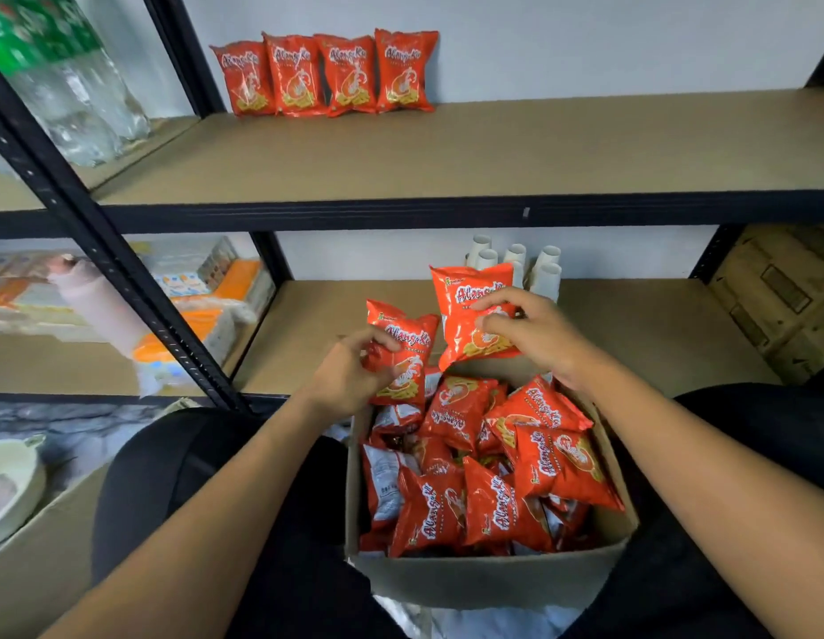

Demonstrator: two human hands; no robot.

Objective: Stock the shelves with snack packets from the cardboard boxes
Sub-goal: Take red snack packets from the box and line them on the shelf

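An open cardboard box between my knees holds several red snack packets. My left hand grips one red packet upright above the box's far edge. My right hand pinches a second red packet a little higher and to the right. Several identical packets stand in a row against the wall at the back left of the upper shelf.
White paper cups stand at the back of the lower shelf. A brown carton sits at the right. Bottles and wrapped goods fill the left rack, behind a black upright post. Another box lies at the lower left.
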